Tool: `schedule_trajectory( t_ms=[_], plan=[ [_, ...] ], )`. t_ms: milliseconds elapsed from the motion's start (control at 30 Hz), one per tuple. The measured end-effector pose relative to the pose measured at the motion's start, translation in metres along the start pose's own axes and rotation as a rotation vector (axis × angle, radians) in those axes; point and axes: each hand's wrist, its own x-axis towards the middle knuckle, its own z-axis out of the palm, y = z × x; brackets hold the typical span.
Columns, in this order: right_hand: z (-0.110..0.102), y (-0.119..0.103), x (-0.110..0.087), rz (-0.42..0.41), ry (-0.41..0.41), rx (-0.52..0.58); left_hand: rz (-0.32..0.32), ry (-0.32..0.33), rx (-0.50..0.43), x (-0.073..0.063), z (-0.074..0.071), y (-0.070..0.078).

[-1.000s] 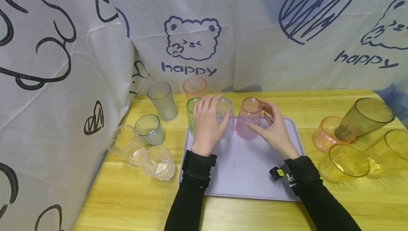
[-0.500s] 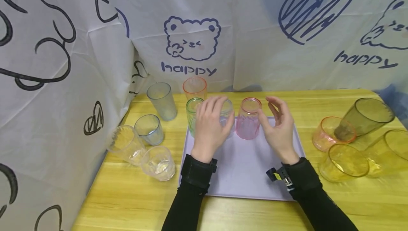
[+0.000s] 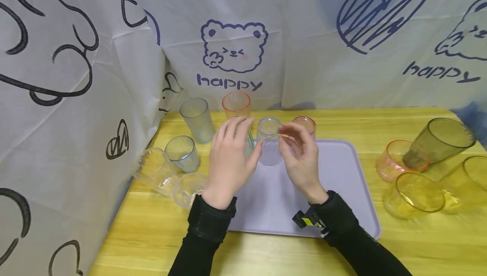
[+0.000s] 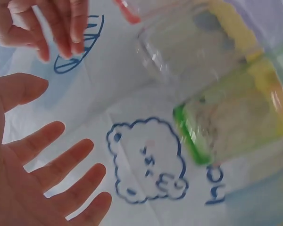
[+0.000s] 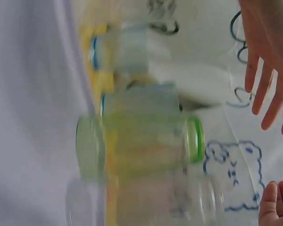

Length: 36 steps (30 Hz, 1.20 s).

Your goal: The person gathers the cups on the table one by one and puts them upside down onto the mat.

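My left hand [image 3: 230,162] is raised over the tray's left side, fingers apart and holding nothing. It partly hides a green-rimmed glass [image 4: 226,117] in the head view. To the right, my right hand [image 3: 302,157] hovers with its fingers bent and nothing in them. Its fingertips overlap the edge of a clear glass [image 3: 269,153] in that view, and it covers most of a pink glass [image 3: 309,126]. These three glasses stand upside down in a row along the back of the lilac tray [image 3: 274,208].
Left of the tray stand two bluish glasses [image 3: 198,121] and two clear ones [image 3: 157,172]. An orange-rimmed glass [image 3: 236,102] is behind it. On the right are yellow glasses [image 3: 412,195], a small orange glass [image 3: 389,162] and a smoky one [image 3: 437,143]. A printed cloth [image 3: 304,56] hangs behind.
My right hand has let go of the pink glass and moved left in front of it. My left hand has shifted left, uncovering the clear glass. The head view has shifted slightly.
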Motion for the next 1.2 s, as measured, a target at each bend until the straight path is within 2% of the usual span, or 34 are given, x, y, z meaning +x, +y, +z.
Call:
schedule_trajectory(
  t_ms=[133,333,500,633,767,900,1033,1200],
  plan=[
    [0.015,-0.005,-0.001,0.132,-0.011,0.084,-0.004,0.008,0.005,-0.007,-0.02,-0.012],
    [0.039,-0.008,-0.001,0.347,-0.015,0.266,-0.043,0.005,0.053,-0.017,-0.046,-0.043],
    [0.064,-0.006,-0.007,0.484,-0.088,0.313,-0.098,0.032,0.067,-0.028,-0.061,-0.077],
    [0.08,-0.004,-0.012,0.563,-0.151,0.33,-0.133,0.077,0.087,-0.039,-0.07,-0.104],
    [0.089,-0.001,-0.016,0.645,-0.162,0.374,-0.173,0.114,0.114,-0.051,-0.075,-0.129],
    [0.094,0.003,-0.017,0.723,-0.149,0.402,-0.263,0.114,0.08,-0.063,-0.073,-0.147],
    [0.097,0.007,-0.019,0.799,-0.147,0.414,-0.375,0.112,0.017,-0.073,-0.068,-0.158],
    [0.098,0.011,-0.021,0.846,-0.146,0.441,-0.486,0.087,-0.018,-0.08,-0.063,-0.161]
  ],
)
